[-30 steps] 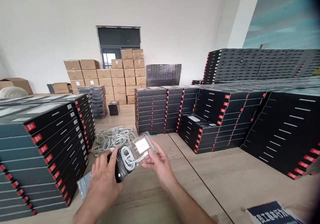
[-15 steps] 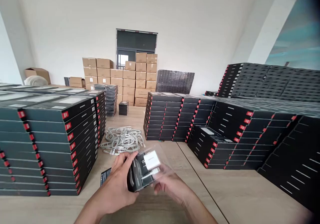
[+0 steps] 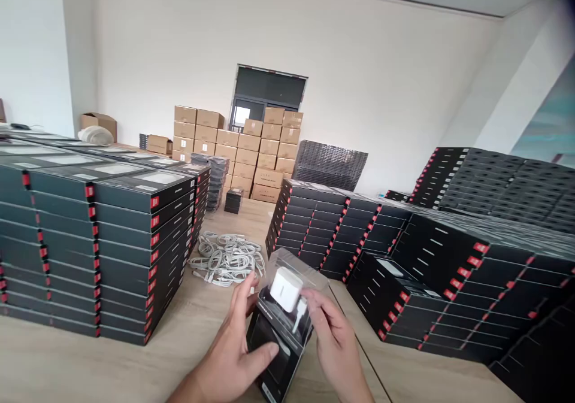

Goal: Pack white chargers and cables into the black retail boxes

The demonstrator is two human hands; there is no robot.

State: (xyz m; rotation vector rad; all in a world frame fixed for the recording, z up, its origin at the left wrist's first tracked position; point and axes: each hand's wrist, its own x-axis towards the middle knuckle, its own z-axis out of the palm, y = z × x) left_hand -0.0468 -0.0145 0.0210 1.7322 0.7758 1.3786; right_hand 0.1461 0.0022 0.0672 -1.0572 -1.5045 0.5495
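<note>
The black box (image 3: 265, 374) is in front of the person, over the tabletop (image 3: 157, 367), and its low end is cut off by the bottom of the view. The left hand (image 3: 240, 343) pinches it, with the thumb lying on the front; some of its fingers are hidden behind the box. The right hand (image 3: 335, 334) has its fingers bent by the white plug (image 3: 300, 313), next to the white charger (image 3: 286, 289). I cannot tell if they pinch the plug or just press the clear plastic (image 3: 314, 274), as it is see-through and its edges are hard to find. A bit of white shows by the left thumb, too blurry to name. Past the hands is a messy heap of white cables (image 3: 227, 258), so tangled that the ends get lost. The left stack of boxes (image 3: 123, 235) is cut off by the side of the view. Far back, the brown boxes (image 3: 247, 151) have writing too small to read.
</note>
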